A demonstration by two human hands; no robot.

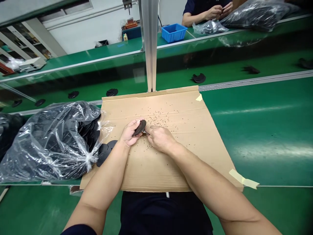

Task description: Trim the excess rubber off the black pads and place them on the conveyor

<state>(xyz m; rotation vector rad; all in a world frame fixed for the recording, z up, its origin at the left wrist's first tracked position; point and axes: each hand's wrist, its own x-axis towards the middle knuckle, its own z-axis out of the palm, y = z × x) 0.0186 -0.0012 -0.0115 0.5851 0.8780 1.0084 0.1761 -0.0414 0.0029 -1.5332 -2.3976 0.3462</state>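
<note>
My left hand (131, 133) is closed round a round black disc-shaped part (140, 128), tilted over the middle of a cardboard sheet (156, 173). At the edge of this disc, my right hand (160, 137) is wrapped round a small metal tool (146, 132). Only the tool's bright tip shows; fingers hide the rest, so its kind is unclear. Many tiny black scraps (158, 120) lie scattered on the cardboard about both hands. Beside my left forearm, several flat black discs (105, 151) rest at the cardboard's left edge.
A clear plastic bag (49, 143) full of black discs stands on the left. Tape (244, 179) fixes the cardboard to the green table (259, 130). Beyond a metal post (151, 45), black parts (198, 78) lie on a green belt. Across it are a blue bin (174, 33) and a co-worker's hands (217, 11).
</note>
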